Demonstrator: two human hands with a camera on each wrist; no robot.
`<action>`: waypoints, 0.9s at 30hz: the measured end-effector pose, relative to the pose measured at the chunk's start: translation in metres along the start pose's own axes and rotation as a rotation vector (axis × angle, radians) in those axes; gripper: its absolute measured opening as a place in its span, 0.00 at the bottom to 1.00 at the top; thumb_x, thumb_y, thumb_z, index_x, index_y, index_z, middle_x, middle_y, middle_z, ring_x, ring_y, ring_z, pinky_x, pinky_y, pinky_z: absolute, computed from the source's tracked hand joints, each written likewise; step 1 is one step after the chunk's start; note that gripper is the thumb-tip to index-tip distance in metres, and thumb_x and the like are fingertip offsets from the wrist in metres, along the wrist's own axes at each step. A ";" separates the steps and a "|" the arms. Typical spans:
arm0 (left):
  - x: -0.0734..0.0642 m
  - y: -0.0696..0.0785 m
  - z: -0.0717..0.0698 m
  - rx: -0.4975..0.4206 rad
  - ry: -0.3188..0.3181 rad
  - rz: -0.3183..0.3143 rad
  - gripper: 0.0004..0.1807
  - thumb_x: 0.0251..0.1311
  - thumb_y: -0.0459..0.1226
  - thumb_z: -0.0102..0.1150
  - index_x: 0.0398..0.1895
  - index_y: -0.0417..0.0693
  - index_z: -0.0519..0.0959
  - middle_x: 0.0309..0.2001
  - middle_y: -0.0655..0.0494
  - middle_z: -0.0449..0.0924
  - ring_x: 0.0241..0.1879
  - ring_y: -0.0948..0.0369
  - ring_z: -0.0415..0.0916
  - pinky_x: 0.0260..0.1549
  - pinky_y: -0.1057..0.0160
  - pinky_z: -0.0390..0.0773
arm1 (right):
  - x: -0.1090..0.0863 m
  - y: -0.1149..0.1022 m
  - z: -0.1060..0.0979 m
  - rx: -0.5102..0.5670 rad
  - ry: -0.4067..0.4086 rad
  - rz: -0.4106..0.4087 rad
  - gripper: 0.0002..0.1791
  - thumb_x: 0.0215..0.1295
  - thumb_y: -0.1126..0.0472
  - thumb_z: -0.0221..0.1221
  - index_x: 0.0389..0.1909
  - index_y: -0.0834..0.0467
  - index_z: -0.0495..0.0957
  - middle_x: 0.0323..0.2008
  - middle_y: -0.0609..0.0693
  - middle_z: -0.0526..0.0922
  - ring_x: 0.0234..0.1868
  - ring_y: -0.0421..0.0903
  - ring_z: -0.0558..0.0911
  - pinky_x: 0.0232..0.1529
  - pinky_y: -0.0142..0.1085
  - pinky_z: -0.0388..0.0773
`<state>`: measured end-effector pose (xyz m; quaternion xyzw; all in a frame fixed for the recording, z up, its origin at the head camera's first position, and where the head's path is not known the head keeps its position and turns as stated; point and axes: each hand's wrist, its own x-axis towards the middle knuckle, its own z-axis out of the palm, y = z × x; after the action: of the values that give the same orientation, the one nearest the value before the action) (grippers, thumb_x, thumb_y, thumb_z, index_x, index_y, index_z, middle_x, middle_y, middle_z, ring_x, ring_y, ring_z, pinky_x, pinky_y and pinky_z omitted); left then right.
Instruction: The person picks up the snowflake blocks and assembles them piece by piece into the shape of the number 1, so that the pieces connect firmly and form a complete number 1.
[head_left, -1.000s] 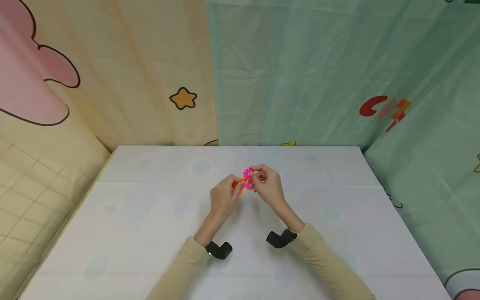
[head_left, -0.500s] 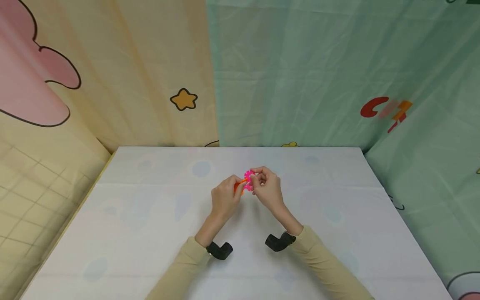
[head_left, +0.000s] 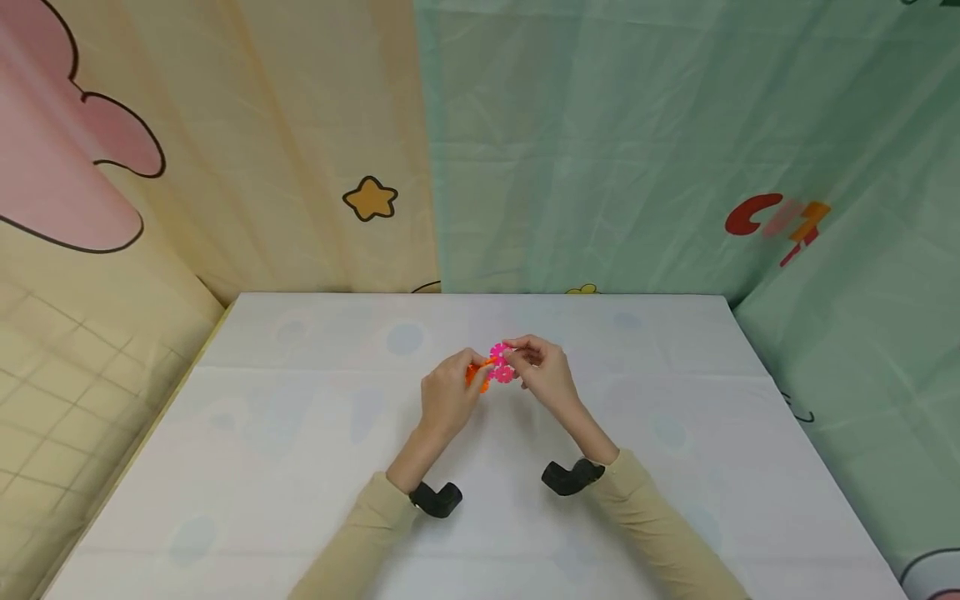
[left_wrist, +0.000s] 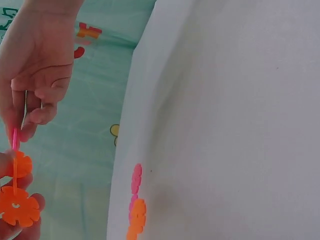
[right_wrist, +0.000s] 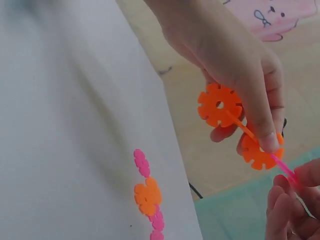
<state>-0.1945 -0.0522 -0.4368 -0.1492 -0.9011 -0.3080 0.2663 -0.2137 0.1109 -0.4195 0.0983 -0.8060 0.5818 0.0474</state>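
Over the far middle of the table, my left hand (head_left: 448, 393) holds a short chain of orange snowflake discs (right_wrist: 218, 105), notched flat pieces slotted crosswise into each other. Opposite it, my right hand (head_left: 546, 373) pinches a pink snowflake disc (right_wrist: 285, 167) between thumb and fingertips. In the right wrist view this disc is edge-on and meets the rim of the end orange disc (right_wrist: 260, 157). Whether it is slotted in, I cannot tell. More pink discs (right_wrist: 141, 162) and orange discs (right_wrist: 148, 196) lie on the table below the hands, several in a close row.
A white cloth with pale spots covers the table (head_left: 300, 500). Patterned curtains (head_left: 600, 150) hang behind its far edge and along the sides. Each wrist wears a black camera mount, such as the left one (head_left: 437, 500).
My right hand has shifted slightly to the right, while still pinching the pink disc. The left hand stays nearly in place with its orange chain.
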 end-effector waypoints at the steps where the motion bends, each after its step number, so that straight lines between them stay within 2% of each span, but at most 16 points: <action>1: 0.001 -0.001 -0.001 -0.011 -0.011 -0.005 0.09 0.57 0.40 0.66 0.35 0.45 0.79 0.30 0.53 0.86 0.24 0.60 0.79 0.20 0.70 0.73 | 0.001 0.000 -0.002 -0.014 -0.009 0.009 0.12 0.64 0.61 0.61 0.46 0.61 0.82 0.34 0.60 0.85 0.22 0.39 0.77 0.22 0.34 0.78; 5: 0.003 -0.005 -0.003 -0.061 -0.063 -0.025 0.11 0.58 0.40 0.65 0.41 0.46 0.79 0.33 0.53 0.85 0.25 0.61 0.77 0.21 0.71 0.72 | 0.004 -0.001 -0.005 -0.037 -0.042 0.044 0.13 0.64 0.59 0.61 0.47 0.59 0.82 0.37 0.60 0.85 0.25 0.42 0.76 0.25 0.42 0.80; 10: 0.004 -0.010 -0.006 -0.125 -0.124 -0.045 0.12 0.59 0.40 0.64 0.46 0.48 0.78 0.32 0.54 0.82 0.24 0.62 0.73 0.21 0.71 0.70 | 0.006 -0.003 0.001 -0.010 -0.044 0.092 0.14 0.63 0.59 0.61 0.47 0.59 0.82 0.35 0.60 0.84 0.29 0.59 0.78 0.28 0.44 0.81; 13: 0.002 -0.013 -0.008 -0.148 -0.161 -0.074 0.14 0.58 0.42 0.65 0.46 0.49 0.79 0.31 0.55 0.82 0.26 0.63 0.74 0.23 0.70 0.71 | 0.007 -0.003 0.004 -0.001 -0.043 0.107 0.13 0.62 0.60 0.61 0.47 0.60 0.82 0.33 0.59 0.83 0.31 0.64 0.77 0.27 0.40 0.80; 15: 0.001 -0.016 -0.010 -0.162 -0.169 -0.094 0.16 0.56 0.44 0.67 0.45 0.49 0.80 0.30 0.55 0.82 0.27 0.63 0.74 0.25 0.70 0.72 | 0.008 -0.003 0.007 -0.004 -0.058 0.105 0.13 0.62 0.60 0.61 0.46 0.60 0.81 0.31 0.59 0.83 0.28 0.60 0.78 0.26 0.36 0.79; 18: 0.000 -0.018 -0.014 -0.174 -0.150 -0.128 0.17 0.52 0.45 0.70 0.43 0.49 0.81 0.28 0.55 0.82 0.27 0.62 0.75 0.26 0.70 0.72 | 0.009 -0.003 0.009 -0.001 -0.101 0.094 0.13 0.64 0.60 0.60 0.48 0.60 0.81 0.30 0.59 0.83 0.24 0.50 0.79 0.26 0.31 0.77; 20: -0.001 -0.021 -0.016 -0.180 -0.120 -0.156 0.16 0.52 0.44 0.71 0.42 0.49 0.81 0.27 0.54 0.82 0.27 0.60 0.76 0.26 0.69 0.72 | 0.010 -0.003 0.009 0.004 -0.125 0.090 0.13 0.66 0.59 0.58 0.48 0.60 0.80 0.32 0.61 0.84 0.25 0.49 0.80 0.26 0.28 0.77; 24: -0.003 -0.028 -0.021 -0.199 -0.047 -0.198 0.14 0.54 0.42 0.69 0.41 0.47 0.81 0.24 0.53 0.81 0.24 0.59 0.76 0.22 0.70 0.71 | 0.013 0.000 0.010 -0.014 -0.130 0.099 0.14 0.69 0.58 0.55 0.50 0.60 0.79 0.40 0.63 0.84 0.31 0.60 0.81 0.26 0.28 0.77; 27: -0.004 -0.033 -0.025 -0.211 -0.006 -0.204 0.13 0.55 0.42 0.68 0.42 0.46 0.81 0.23 0.52 0.81 0.22 0.61 0.75 0.18 0.70 0.70 | 0.014 0.005 0.010 -0.055 -0.113 0.116 0.13 0.68 0.59 0.55 0.50 0.60 0.79 0.40 0.62 0.82 0.34 0.65 0.79 0.27 0.33 0.79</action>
<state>-0.1957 -0.0937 -0.4381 -0.0848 -0.8751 -0.4259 0.2136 -0.2279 0.1020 -0.4246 0.0828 -0.8274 0.5547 -0.0295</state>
